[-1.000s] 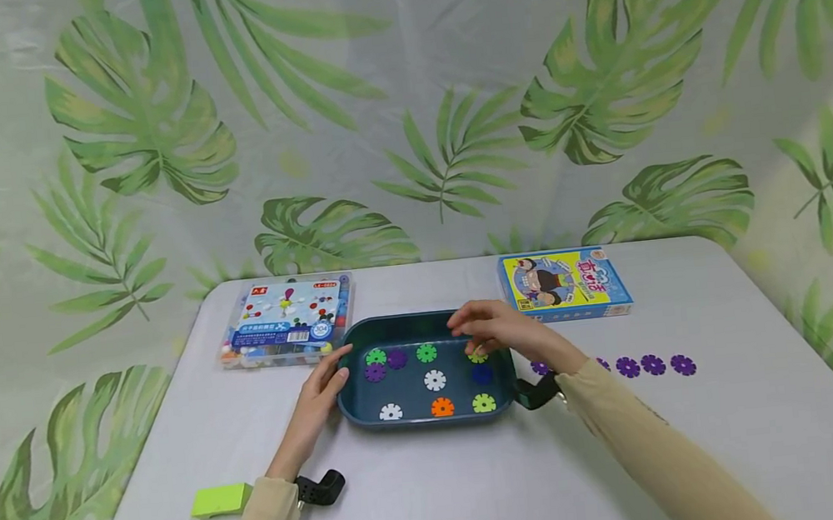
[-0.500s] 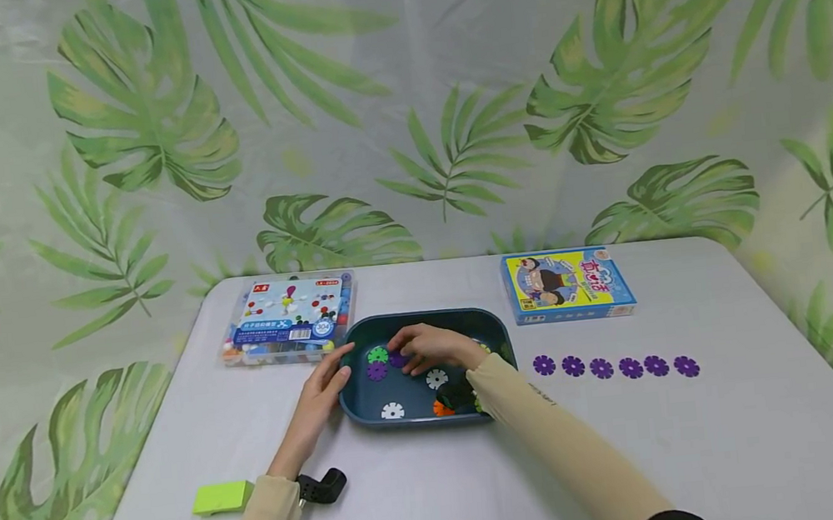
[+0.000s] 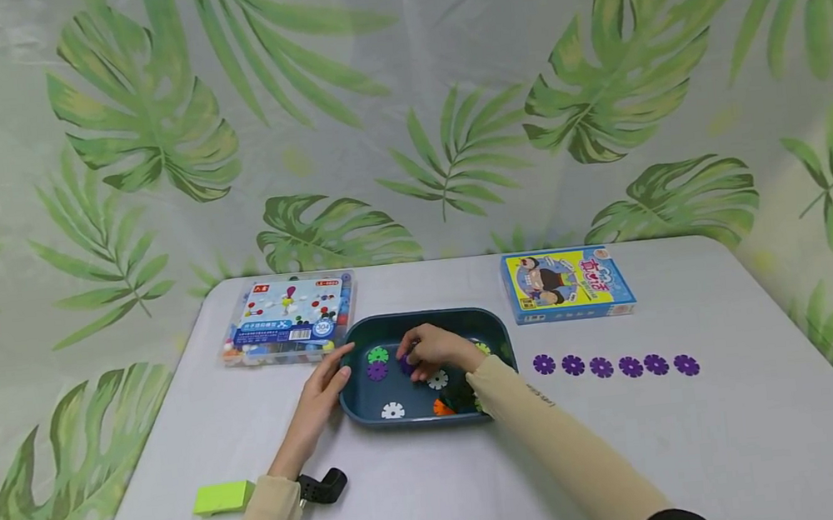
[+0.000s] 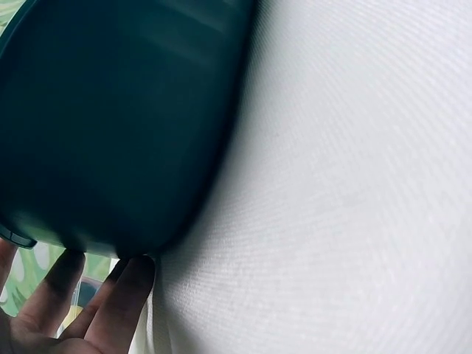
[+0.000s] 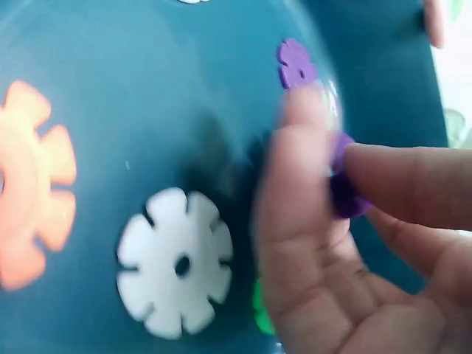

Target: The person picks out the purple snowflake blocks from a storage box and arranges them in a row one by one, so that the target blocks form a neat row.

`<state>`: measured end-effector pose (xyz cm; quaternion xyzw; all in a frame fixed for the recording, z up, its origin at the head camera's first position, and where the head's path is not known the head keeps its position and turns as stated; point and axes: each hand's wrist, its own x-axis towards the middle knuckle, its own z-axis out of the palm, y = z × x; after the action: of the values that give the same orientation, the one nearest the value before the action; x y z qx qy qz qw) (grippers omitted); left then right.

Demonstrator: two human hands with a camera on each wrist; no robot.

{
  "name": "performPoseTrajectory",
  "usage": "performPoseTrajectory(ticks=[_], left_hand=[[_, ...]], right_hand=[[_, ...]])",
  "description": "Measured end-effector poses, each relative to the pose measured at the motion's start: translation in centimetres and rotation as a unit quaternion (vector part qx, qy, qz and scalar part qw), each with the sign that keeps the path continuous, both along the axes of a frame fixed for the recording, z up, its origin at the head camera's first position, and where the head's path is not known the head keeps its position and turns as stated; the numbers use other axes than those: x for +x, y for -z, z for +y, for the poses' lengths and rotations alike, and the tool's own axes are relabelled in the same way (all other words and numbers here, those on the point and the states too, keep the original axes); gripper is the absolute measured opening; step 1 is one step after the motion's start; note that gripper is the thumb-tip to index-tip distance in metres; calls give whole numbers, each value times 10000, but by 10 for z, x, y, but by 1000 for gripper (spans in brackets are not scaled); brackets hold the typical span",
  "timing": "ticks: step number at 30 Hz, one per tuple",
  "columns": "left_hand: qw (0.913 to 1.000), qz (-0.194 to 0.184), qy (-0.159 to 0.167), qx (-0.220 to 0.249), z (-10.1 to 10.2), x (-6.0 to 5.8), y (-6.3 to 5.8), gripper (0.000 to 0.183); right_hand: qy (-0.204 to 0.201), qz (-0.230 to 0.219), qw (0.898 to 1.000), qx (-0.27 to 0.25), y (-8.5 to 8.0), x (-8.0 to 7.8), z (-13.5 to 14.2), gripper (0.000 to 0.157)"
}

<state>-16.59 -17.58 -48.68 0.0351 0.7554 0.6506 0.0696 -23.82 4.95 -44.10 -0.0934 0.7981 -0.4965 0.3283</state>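
Note:
Inside the dark teal tray (image 3: 432, 422), my right hand (image 3: 442, 348) pinches a purple snowflake disc (image 5: 348, 188) between thumb and fingers. Another purple disc (image 3: 377, 371) and a green disc (image 3: 377, 354) lie flat left of this hand. A white disc (image 5: 177, 262) is beneath it and an orange disc (image 5: 33, 188) nearer the front. A second white disc (image 3: 392, 410) lies at the tray's front left. My left hand (image 3: 321, 390) rests on the tray's left rim; its fairly straight fingers (image 4: 122, 302) touch the outer wall. The right forearm and wrist camera hide part of the tray.
Right of the tray, several purple discs (image 3: 600, 369) lie in a row on the white table (image 3: 743, 446). A blue and yellow box (image 3: 570, 285) stands behind them. A clear case of molecule-model parts (image 3: 288, 318) sits back left, and a lime-green block (image 3: 223, 497) front left.
My right hand has moved left from the tray's right side and picked up a purple disc, shifting it slightly right. The left hand has stayed at the rim.

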Motion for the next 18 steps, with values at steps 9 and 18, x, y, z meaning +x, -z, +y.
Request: performPoseTrajectory(ticks=[9, 18], left_hand=[[10000, 21, -17, -72, 1, -1, 1, 41], [10000, -4, 18, -1, 0, 0, 0, 41]], right_hand=[[-47, 388, 9972, -637, -25, 3, 60, 23], [607, 733, 9943, -480, -25, 16, 188, 30]])
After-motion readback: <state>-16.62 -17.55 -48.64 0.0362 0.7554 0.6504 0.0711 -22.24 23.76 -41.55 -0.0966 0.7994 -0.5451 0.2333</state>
